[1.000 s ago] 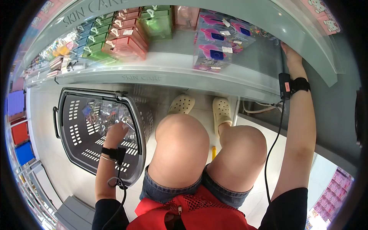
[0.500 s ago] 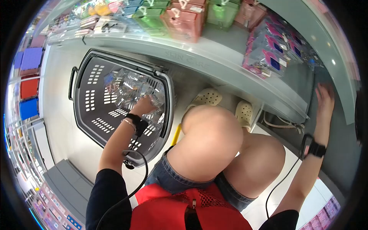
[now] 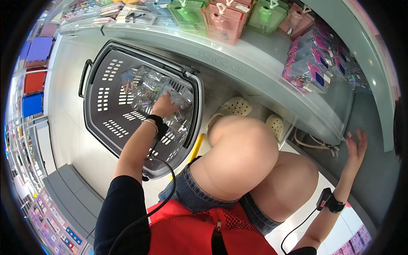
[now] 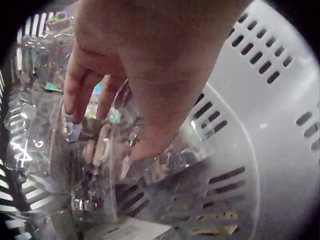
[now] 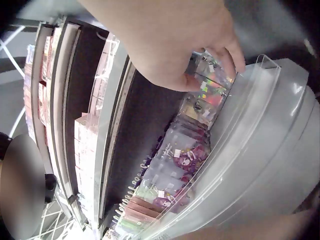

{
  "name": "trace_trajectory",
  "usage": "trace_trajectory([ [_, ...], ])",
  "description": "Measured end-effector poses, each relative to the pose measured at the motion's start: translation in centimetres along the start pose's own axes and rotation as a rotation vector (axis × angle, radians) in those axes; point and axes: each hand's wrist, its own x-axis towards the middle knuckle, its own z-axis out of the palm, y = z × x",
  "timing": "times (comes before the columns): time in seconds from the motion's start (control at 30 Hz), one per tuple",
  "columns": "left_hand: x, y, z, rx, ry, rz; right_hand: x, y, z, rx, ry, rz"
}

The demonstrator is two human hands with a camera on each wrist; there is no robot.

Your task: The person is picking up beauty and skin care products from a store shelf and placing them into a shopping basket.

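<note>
In the head view my left hand (image 3: pixel 165 107) is inside the dark basket (image 3: pixel 98 85), over a heap of clear packets (image 3: pixel 146 83). The left wrist view shows that hand (image 4: pixel 145 65) reaching down among shiny packets (image 4: pixel 37 117), thumb and fingers apart, touching them; no firm hold shows. My right hand (image 3: pixel 356 149) is raised by the grey shelf end, fingers spread, holding nothing visible. From the right wrist, the hand (image 5: pixel 175 45) shows bent fingers in line with small colourful packets (image 5: pixel 212 90); contact cannot be told there.
Green and red clear cases (image 3: pixel 223 21) and pink-and-blue packs (image 3: pixel 308 68) stand on the curved shelf, behind its front edge (image 3: pixel 204 53). The person's knees (image 3: pixel 246 157) and cream clogs (image 3: pixel 238 106) are beside the basket. A cable (image 3: pixel 170 187) hangs from the left wrist.
The head view has turned, so shelf and basket sit differently in it. My right hand has come back from deep in the shelf toward the body. My left hand stays in the basket.
</note>
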Motion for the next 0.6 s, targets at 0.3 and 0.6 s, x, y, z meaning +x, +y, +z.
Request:
trace_trajectory([
  [0.3,-7.1,0.9,-12.0,-0.660,-0.106,0.322,-3.1,-6.1,4.0,-0.048,-0.090,-0.190],
  [0.6,-18.8,8.0,-20.4,-1.104,-0.128,0.558,-8.7,-14.6,8.0,-0.076,-0.415,-0.477],
])
